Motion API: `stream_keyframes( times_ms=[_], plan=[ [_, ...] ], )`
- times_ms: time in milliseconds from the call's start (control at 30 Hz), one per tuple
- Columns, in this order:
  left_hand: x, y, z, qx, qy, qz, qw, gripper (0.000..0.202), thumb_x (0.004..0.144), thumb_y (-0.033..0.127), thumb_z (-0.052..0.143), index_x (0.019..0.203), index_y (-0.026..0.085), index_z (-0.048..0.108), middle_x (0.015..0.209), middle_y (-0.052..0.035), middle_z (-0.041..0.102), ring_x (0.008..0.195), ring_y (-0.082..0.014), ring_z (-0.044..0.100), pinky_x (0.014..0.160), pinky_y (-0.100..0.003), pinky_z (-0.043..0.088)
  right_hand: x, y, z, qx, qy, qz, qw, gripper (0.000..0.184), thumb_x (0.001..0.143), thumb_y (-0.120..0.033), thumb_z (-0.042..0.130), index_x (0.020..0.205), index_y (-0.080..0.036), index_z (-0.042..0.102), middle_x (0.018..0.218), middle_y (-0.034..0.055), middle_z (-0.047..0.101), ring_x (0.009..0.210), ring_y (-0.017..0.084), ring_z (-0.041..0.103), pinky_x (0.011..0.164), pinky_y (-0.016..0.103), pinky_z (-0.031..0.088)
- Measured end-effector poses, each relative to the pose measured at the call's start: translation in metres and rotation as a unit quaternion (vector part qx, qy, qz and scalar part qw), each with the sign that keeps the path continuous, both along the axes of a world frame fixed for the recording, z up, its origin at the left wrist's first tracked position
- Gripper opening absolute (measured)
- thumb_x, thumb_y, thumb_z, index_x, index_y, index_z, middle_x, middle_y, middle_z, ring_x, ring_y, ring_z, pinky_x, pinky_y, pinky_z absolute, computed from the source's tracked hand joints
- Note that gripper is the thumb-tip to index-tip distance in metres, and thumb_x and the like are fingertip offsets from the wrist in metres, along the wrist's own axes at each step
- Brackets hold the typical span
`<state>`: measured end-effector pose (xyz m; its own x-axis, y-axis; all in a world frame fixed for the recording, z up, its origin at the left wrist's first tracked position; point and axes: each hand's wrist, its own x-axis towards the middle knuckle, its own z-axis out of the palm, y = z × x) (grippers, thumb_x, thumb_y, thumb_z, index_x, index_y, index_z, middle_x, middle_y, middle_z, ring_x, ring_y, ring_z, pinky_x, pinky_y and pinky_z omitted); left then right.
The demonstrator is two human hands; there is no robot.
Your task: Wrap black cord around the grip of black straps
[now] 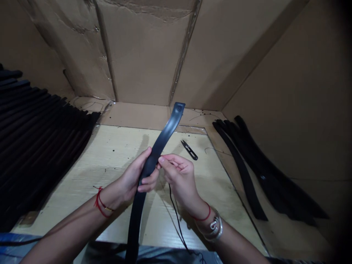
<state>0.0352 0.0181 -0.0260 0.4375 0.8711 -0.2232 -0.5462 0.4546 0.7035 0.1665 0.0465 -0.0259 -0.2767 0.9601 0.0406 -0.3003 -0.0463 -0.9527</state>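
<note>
The left hand (134,174) grips the belt (165,141) firmly above the board (90,165), steadying it; the right hand (178,174), almost closed, pinches at its edge (what it holds is too small to tell).

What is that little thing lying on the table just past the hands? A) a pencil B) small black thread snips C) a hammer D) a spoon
B. The small black thread snips lie on the pale wooden table, just past the right hand, beside the black strap in the left hand.
</note>
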Motion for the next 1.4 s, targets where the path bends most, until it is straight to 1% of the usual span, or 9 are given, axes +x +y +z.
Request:
stream_keyframes(
  times_ms=[167, 267, 367, 500, 633, 867, 1200, 1300, 1400],
  plan=[
    [-0.002, 0.0, 0.001, -0.006, 0.009, -0.012, 1.0, 0.059, 0.097, 0.058, 0.026, 0.068, 0.015, 0.053, 0.038, 0.0065, 0.031, 0.026, -0.0044, 0.026, 0.03, -0.015, 0.02, 0.001, -0.002, 0.003, -0.03, 0.034, 0.0, 0.999, 0.015, 0.07, -0.028, 0.078, 0.071, -0.016, 0.07, 0.049, -0.0046, 0.054, 0.035, 0.002, 0.024, 0.033, 0.018, 0.016],
    [-0.001, 0.0, 0.004, -0.005, 0.025, 0.012, 1.0, 0.053, 0.093, 0.06, 0.04, 0.071, 0.013, 0.055, 0.053, -0.0006, 0.051, 0.038, -0.0074, 0.048, 0.039, -0.016, 0.039, 0.003, -0.001, 0.006, -0.025, 0.039, -0.013, 0.999, 0.013, 0.072, -0.028, 0.077, 0.071, -0.017, 0.07, 0.041, -0.0094, 0.04, 0.033, 0.003, 0.021, 0.032, 0.018, 0.019],
    [0.003, -0.001, 0.005, 0.04, 0.071, 0.089, 0.993, 0.036, 0.091, 0.048, 0.054, 0.085, 0.013, 0.059, 0.07, -0.0049, 0.063, 0.059, -0.0135, 0.063, 0.058, -0.022, 0.052, 0.004, 0.002, 0.007, -0.021, 0.049, -0.02, 0.998, 0.014, 0.072, -0.029, 0.076, 0.072, -0.017, 0.069, 0.04, -0.0094, 0.039, 0.033, 0.004, 0.026, 0.033, 0.019, 0.026],
    [0.007, -0.002, 0.003, 0.095, 0.166, 0.177, 0.965, 0.032, 0.093, 0.042, 0.055, 0.08, 0.012, 0.055, 0.063, -0.0019, 0.059, 0.052, -0.0085, 0.055, 0.052, -0.017, 0.046, 0.002, 0.003, 0.003, -0.039, 0.053, -0.015, 0.998, 0.017, 0.07, -0.028, 0.078, 0.07, -0.016, 0.066, 0.041, -0.0104, 0.037, 0.034, 0.003, 0.021, 0.033, 0.018, 0.02],
    [0.007, -0.004, 0.007, 0.086, 0.164, 0.196, 0.963, 0.036, 0.094, 0.043, 0.051, 0.072, 0.014, 0.048, 0.052, 0.0036, 0.048, 0.041, -0.0045, 0.041, 0.041, -0.013, 0.033, 0.0, 0.003, 0.002, -0.047, 0.05, 0.007, 0.998, 0.018, 0.072, -0.03, 0.078, 0.072, -0.015, 0.068, 0.042, -0.0101, 0.036, 0.037, 0.002, 0.018, 0.035, 0.018, 0.013],
    [0.004, -0.007, 0.013, 0.037, 0.002, 0.105, 0.994, 0.029, 0.093, 0.036, 0.052, 0.073, 0.015, 0.049, 0.044, 0.0087, 0.033, 0.031, -0.0017, 0.024, 0.031, -0.01, 0.021, -0.001, 0.0, 0.006, -0.031, 0.027, 0.004, 0.999, 0.018, 0.07, -0.031, 0.079, 0.073, -0.016, 0.069, 0.054, -0.0025, 0.058, 0.038, 0.004, 0.028, 0.035, 0.019, 0.019],
    [-0.005, 0.0, -0.008, -0.02, -0.137, -0.073, 0.988, 0.027, 0.087, 0.028, 0.051, 0.065, 0.02, 0.036, 0.036, 0.0106, 0.022, 0.023, -0.0045, 0.008, 0.021, -0.013, 0.016, 0.003, 0.001, 0.007, -0.038, 0.023, 0.04, 0.998, 0.021, 0.069, -0.031, 0.08, 0.077, -0.014, 0.069, 0.048, -0.0058, 0.052, 0.035, 0.002, 0.023, 0.032, 0.018, 0.013],
    [-0.004, 0.0, -0.011, -0.033, -0.153, -0.101, 0.982, 0.031, 0.087, 0.032, 0.053, 0.064, 0.02, 0.036, 0.035, 0.0107, 0.019, 0.022, -0.0043, 0.006, 0.021, -0.013, 0.013, 0.004, 0.003, 0.005, -0.011, 0.013, 0.02, 1.0, 0.019, 0.068, -0.03, 0.08, 0.069, -0.016, 0.067, 0.046, -0.0064, 0.05, 0.035, 0.003, 0.032, 0.032, 0.017, 0.022],
    [-0.002, -0.001, -0.007, -0.034, -0.168, -0.13, 0.977, 0.043, 0.089, 0.056, 0.049, 0.069, 0.018, 0.043, 0.037, 0.0101, 0.022, 0.024, -0.0029, 0.008, 0.022, -0.013, 0.011, 0.004, 0.005, 0.005, -0.011, 0.004, 0.027, 1.0, 0.021, 0.07, -0.033, 0.078, 0.071, -0.016, 0.066, 0.053, -0.0014, 0.061, 0.042, 0.008, 0.052, 0.04, 0.018, 0.04]
  ],
)
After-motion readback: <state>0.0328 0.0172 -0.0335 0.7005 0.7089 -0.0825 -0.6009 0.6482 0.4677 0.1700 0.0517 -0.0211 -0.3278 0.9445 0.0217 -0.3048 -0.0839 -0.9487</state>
